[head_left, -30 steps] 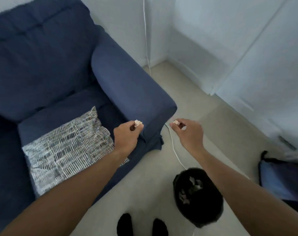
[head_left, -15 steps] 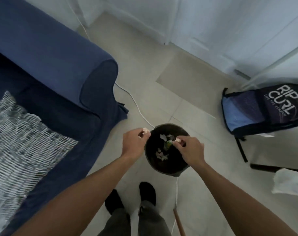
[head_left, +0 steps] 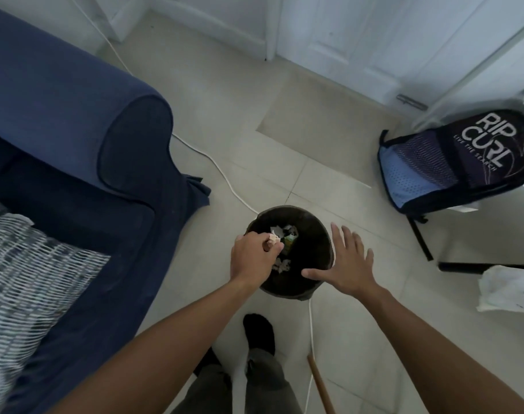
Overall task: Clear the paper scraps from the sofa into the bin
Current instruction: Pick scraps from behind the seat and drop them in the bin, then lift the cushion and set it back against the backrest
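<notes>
You're at the drop step: your left hand [head_left: 252, 256] pinches a scrap [head_left: 274, 237] over the bin [head_left: 316, 231] at its 9 o'clock rim. Your right hand [head_left: 348, 264] is spread, empty, at 3 o'clock. Next, loosen the left grip.

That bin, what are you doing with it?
A person stands over the bin, tidying up paper scraps. The left hand pinches a paper scrap above the bin's opening, not yet dropped. The right hand is spread open and empty beside the rim. More scraps already lie inside the bin.
</notes>
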